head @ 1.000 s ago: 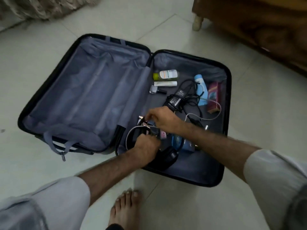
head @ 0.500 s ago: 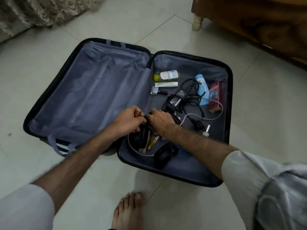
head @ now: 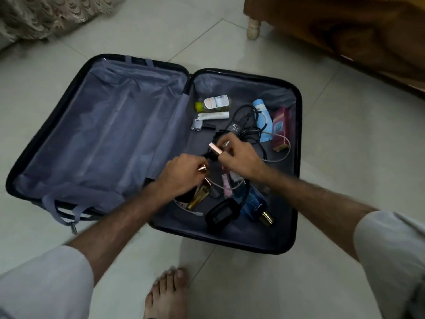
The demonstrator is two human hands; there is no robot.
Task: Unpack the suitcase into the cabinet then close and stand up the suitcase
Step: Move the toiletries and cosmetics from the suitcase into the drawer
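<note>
Suitcase lies open flat on floor; items all in right half, directly under hands. Left hand grips rose-gold cap; right hand pinches pink tube. Hands close together, not touching. Headphones nearest, between forearms. Wooden furniture far right.

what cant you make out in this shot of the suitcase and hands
Head view only:
- Items under the left hand and right hand: hidden by the hands.
- Label text on the yellow bottle: too small.
- Wooden furniture: cut off by the top and right edges; no cabinet opening shows.
</note>
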